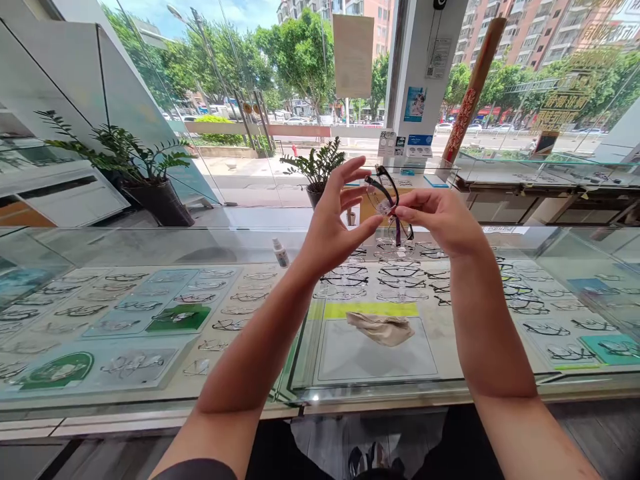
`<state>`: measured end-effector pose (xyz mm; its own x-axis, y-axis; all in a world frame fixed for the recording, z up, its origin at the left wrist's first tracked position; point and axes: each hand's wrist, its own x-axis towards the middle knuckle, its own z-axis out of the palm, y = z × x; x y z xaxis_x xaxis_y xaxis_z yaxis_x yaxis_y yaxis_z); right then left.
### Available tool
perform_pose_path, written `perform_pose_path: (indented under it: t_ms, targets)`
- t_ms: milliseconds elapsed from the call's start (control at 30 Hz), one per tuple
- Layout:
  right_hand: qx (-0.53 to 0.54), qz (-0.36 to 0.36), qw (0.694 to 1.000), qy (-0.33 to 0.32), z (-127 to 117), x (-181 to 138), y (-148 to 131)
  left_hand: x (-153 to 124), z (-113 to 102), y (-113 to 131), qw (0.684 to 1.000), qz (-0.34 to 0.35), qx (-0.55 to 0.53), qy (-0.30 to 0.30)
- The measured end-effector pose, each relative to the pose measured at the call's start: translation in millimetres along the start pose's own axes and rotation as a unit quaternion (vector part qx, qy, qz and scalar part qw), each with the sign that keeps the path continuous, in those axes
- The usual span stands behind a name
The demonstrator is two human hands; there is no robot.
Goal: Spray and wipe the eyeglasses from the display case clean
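Pair of glasses (387, 193) was held in the air above the far part of the glass counter (380, 393), between the two hands and touching no surface below. Two dark arm tips pointed upward, toward the left hand.

Right hand (445, 217): thumb and forefinger pinched the frame at its near right side. Left hand (335, 217): fingers spread and loosely curved around the opposite side, thumb reaching in under the lens; it was not gripping. Whether a left fingertip touched the lens could not be told.

Handling, judged: very light, so a fingertip pinch seemed ample. Frame probably stiff but thin, springy at the arms and weakest at the hinges; twisting one arm alone could bend it. Lenses looked clear and smooth, likely slippery and easily smudged or scratched. Best hold, in my estimate: the bridge or the rim close to a hinge, with the second hand steadying the opposite rim by its edge. Pressing on the lens faces seemed unwise.

Surroundings: a crumpled beige cloth (383, 328) lay nearer the body, apart from both hands; it appeared soft and limp. A small white bottle (281, 253) stood left of the left forearm. Rows of display glasses (400, 270) lay beneath the hands.
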<state>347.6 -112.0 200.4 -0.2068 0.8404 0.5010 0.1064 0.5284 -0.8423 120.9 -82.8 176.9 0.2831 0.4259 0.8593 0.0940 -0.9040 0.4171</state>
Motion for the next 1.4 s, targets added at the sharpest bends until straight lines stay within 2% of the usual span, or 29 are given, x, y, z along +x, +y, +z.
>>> perform_pose_path:
  t_ms: [133, 233, 367, 433, 567, 800, 1067, 1400]
  targets:
    - [0.056, 0.034, 0.989, 0.13, -22, -16, 6, 2, -7, 12, 0.999, 0.002, 0.039, 0.038]
    - [0.099, 0.115, 0.97, 0.189, -45, -45, 24, 5, -14, 20, 0.999, 0.006, 0.033, 0.042]
    - [0.086, 0.207, 0.949, 0.221, -66, -97, 54, 7, -18, 25, 0.999, 0.016, 0.022, 0.037]
    - [0.088, 0.229, 0.937, 0.248, -69, -120, 67, 7, -18, 28, 0.999, 0.025, 0.029, 0.033]
    - [0.126, 0.25, 0.918, 0.282, -65, -141, 78, 7, -20, 34, 0.998, 0.041, 0.048, 0.029]
    - [0.169, 0.298, 0.893, 0.293, -57, -133, 75, 7, -29, 45, 0.997, 0.05, 0.051, 0.028]
    - [0.22, 0.34, 0.859, 0.315, -64, -114, 78, 8, -35, 46, 0.997, 0.059, 0.041, 0.016]
    - [0.323, 0.349, 0.791, 0.385, -67, -90, 119, 6, -38, 55, 0.992, 0.043, 0.056, -0.107]
